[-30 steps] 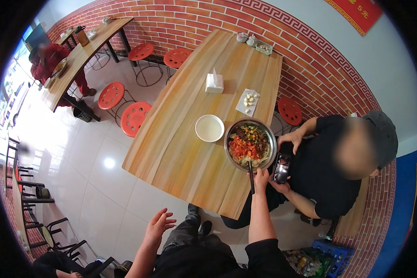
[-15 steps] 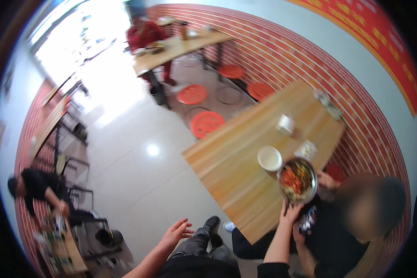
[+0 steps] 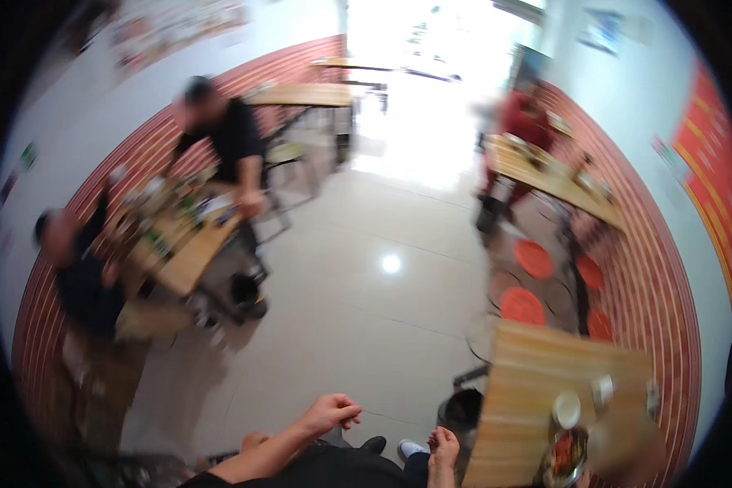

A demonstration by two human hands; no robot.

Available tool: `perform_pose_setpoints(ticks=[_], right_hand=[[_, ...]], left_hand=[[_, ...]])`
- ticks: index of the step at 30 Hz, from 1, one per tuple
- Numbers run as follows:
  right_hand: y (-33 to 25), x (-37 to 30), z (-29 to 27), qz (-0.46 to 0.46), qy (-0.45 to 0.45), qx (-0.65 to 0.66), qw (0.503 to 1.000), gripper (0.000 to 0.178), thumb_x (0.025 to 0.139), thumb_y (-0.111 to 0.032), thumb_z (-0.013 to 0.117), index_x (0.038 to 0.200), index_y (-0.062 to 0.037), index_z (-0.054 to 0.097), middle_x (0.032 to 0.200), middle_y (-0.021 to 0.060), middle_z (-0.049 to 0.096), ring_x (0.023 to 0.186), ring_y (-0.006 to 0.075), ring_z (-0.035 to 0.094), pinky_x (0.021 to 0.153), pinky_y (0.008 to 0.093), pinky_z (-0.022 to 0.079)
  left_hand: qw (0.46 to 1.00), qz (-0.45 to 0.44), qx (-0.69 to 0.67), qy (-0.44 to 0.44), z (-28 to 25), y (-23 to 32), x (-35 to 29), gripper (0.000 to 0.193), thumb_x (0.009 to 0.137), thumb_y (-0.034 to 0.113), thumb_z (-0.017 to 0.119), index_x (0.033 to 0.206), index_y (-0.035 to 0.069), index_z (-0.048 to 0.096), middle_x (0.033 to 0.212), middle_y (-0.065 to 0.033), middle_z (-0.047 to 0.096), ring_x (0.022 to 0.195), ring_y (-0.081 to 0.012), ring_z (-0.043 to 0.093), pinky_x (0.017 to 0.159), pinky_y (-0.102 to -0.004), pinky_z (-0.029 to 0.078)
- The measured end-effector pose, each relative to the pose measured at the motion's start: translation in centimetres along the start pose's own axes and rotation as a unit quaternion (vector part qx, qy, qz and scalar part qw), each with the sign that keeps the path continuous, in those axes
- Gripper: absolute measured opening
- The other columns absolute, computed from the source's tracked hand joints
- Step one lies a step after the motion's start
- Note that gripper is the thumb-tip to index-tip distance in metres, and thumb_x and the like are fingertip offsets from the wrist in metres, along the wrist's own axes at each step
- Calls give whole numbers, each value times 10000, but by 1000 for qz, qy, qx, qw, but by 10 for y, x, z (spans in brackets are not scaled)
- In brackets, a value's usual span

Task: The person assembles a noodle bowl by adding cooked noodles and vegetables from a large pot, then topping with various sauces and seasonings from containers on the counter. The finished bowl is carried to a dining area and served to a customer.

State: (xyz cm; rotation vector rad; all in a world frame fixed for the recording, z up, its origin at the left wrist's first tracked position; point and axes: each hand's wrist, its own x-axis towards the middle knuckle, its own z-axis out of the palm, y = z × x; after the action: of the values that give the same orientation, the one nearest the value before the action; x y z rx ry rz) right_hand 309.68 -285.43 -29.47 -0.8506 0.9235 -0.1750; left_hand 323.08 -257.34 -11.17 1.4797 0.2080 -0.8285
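Observation:
My left hand [image 3: 333, 413] hangs over the floor in front of my body, its fingers curled together with nothing visible in them. To its right, my right hand [image 3: 444, 447] is also closed, fingers bent inward and no object showing. It is nearest to the left edge of the wooden table [image 3: 516, 390]. A metal bowl of mixed food [image 3: 565, 459] with red and green toppings sits at the near end of that table, apart from my hands. Behind it stands a white bowl [image 3: 567, 410].
A dark bin [image 3: 462, 409] stands beside the table. Red stools [image 3: 521, 306] line the right side, near a seated person in red [image 3: 525, 115]. On the left, two people are at a cluttered table [image 3: 199, 252]. A blurred head [image 3: 626, 443] is close at the lower right.
My right hand has let go of the metal bowl and moved left, away from it. My left hand has gone from spread to curled fingers. The view has turned left.

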Motion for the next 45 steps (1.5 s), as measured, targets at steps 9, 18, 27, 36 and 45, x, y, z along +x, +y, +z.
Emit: perform_pose_setpoints(ticks=[9, 18, 27, 36, 45], right_hand=[[53, -91, 331, -14, -453, -340, 824, 236, 929, -161, 528, 963, 50, 628, 820, 118, 664, 726, 172, 623, 674, 284, 506], [207, -235, 552, 112, -713, -441, 533, 315, 985, -165, 414, 1169, 62, 532, 995, 159, 660, 864, 193, 638, 800, 299, 506], [319, -367, 708, 54, -867, -462, 180, 348, 902, -36, 442, 1244, 17, 478, 1122, 156, 609, 1013, 234, 596, 864, 330, 464], [451, -487, 815, 237, -877, -418, -15, 479, 715, -9, 542, 1187, 41, 475, 1093, 118, 554, 1056, 202, 503, 916, 316, 403], [616, -607, 847, 524, -747, -401, 79, 423, 880, -219, 561, 1216, 16, 459, 1181, 83, 503, 1129, 201, 439, 981, 360, 341]], left_hand=[[946, 121, -205, 221, -184, -30, -101, 184, 902, 174, 596, 853, -2, 621, 746, -60, 660, 558, -72, 563, 529, -198, 463], [815, 193, -161, 522, -367, -35, -210, 282, 935, 231, 526, 748, 24, 571, 608, -31, 577, 532, -97, 530, 525, -257, 447], [584, 182, 13, 791, -523, -22, -262, 177, 849, 182, 624, 769, 41, 552, 702, -81, 600, 646, -239, 578, 582, -336, 445], [443, 129, 115, 880, -667, -42, -338, 210, 870, 108, 455, 713, 28, 570, 784, -104, 632, 755, -293, 595, 690, -392, 462], [398, 31, 205, 894, -803, -157, -462, 170, 822, 100, 472, 915, 35, 598, 991, -104, 643, 991, -326, 582, 906, -450, 426]])
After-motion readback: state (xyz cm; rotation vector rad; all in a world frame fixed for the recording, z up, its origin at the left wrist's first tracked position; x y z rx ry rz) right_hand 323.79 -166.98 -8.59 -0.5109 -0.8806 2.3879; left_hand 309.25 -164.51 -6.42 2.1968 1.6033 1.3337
